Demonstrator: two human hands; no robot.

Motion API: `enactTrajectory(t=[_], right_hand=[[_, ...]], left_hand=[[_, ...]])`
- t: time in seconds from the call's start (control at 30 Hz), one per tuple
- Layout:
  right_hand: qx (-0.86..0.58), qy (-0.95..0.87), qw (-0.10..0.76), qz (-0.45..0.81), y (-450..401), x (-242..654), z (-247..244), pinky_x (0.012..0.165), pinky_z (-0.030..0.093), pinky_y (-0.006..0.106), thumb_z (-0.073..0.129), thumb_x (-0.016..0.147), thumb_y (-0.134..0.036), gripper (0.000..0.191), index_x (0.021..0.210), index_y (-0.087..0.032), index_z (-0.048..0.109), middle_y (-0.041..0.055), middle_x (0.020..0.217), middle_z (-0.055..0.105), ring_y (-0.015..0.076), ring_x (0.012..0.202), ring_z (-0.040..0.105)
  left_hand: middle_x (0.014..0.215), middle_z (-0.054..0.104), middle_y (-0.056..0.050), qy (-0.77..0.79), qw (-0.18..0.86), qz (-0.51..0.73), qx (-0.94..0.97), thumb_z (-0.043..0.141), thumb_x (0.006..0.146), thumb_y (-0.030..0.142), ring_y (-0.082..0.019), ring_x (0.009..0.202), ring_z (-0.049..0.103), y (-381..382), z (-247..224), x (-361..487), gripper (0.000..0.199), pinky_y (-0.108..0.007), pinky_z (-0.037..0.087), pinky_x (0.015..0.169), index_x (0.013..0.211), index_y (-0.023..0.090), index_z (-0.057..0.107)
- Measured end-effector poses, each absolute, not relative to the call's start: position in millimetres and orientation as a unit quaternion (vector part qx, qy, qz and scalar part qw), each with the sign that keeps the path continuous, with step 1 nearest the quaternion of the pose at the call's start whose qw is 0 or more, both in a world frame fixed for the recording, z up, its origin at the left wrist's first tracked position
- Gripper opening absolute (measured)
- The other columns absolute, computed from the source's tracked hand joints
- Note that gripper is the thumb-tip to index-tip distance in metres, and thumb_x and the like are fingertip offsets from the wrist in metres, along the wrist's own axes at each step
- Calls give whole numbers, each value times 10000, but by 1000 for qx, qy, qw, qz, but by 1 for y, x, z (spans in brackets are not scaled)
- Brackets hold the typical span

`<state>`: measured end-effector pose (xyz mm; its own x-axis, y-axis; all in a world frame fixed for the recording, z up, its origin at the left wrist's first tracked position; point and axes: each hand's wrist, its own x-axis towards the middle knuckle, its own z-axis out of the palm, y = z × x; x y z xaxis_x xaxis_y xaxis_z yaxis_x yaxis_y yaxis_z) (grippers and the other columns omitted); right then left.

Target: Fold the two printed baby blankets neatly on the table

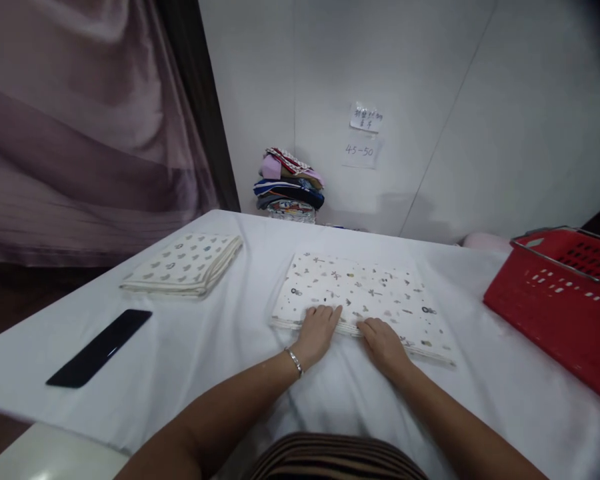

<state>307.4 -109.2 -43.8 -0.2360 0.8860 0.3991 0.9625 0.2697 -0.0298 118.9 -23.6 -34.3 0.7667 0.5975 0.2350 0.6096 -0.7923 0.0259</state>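
A folded white cloth [360,287] with small grey and dark printed motifs lies flat on the table in front of me. My left hand [320,330], with a silver bracelet at the wrist, rests on its near edge, fingers laid over the top. Just to the right, my right hand [384,343] touches the same edge with its fingertips. Neither hand visibly grips the fabric, and both look open. Several layers show along the cloth's near side.
A second folded cloth [185,261] lies at the left on the white-covered table [210,360]. Nearer me is a black phone-like slab [100,348]. A red plastic basket [555,300] stands at the right. Behind the table is a stack of folded fabrics [290,187] against the wall.
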Motion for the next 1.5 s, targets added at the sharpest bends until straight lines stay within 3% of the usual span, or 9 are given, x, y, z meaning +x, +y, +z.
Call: enactTrajectory(t=[0.37, 0.7, 1.07, 1.27, 1.37, 1.5], right_hand=[[-591, -787, 155, -90, -109, 308, -41, 707, 407, 311, 430, 870, -119, 248, 1059, -155, 588, 92, 912, 589, 203, 817, 517], [-585, -790, 158, -92, -111, 305, -42, 702, 416, 310, 432, 877, -118, 236, 1010, -182, 616, 79, 875, 577, 193, 790, 504], [-569, -794, 187, -105, -112, 306, -48, 693, 419, 312, 418, 905, -136, 239, 1049, -172, 606, 78, 866, 583, 193, 789, 507], [-574, -790, 188, -104, -110, 306, -51, 690, 416, 309, 413, 903, -138, 250, 1043, -202, 611, 71, 867, 587, 189, 789, 505], [-579, -787, 182, -109, -111, 305, -52, 700, 414, 316, 403, 908, -145, 259, 1054, -212, 607, 69, 874, 584, 189, 792, 499], [-583, -784, 181, -115, -112, 304, -52, 694, 401, 308, 431, 898, -143, 239, 1054, -204, 601, 64, 874, 576, 187, 784, 485]], left_hand=[[1041, 565, -94, -404, 71, -127, -903, 354, 818, 37, -232, 1003, 475, 8, -24, 43, 336, -377, 349, 850, 1069, 159, 541], [924, 597, -54, -349, 47, -133, -926, 398, 774, -13, -189, 922, 502, 17, -28, 21, 305, -368, 343, 958, 933, 180, 571], [1027, 633, -32, -311, 24, -147, -939, 403, 830, 33, -154, 1003, 532, 23, -38, 6, 315, -392, 284, 1051, 1025, 197, 589], [1120, 619, -33, -353, -64, -109, -927, 430, 702, 10, -166, 1078, 527, 14, -7, 12, 468, -458, 226, 1095, 1085, 223, 593], [1256, 554, -44, -350, -95, -141, -921, 427, 785, 119, -173, 1181, 469, 17, 10, 34, 425, -448, 230, 1104, 1177, 226, 552], [1395, 429, -92, -340, -58, -142, -928, 387, 898, 369, -236, 1317, 327, 35, -1, 63, 415, -468, 248, 1092, 1252, 190, 506]])
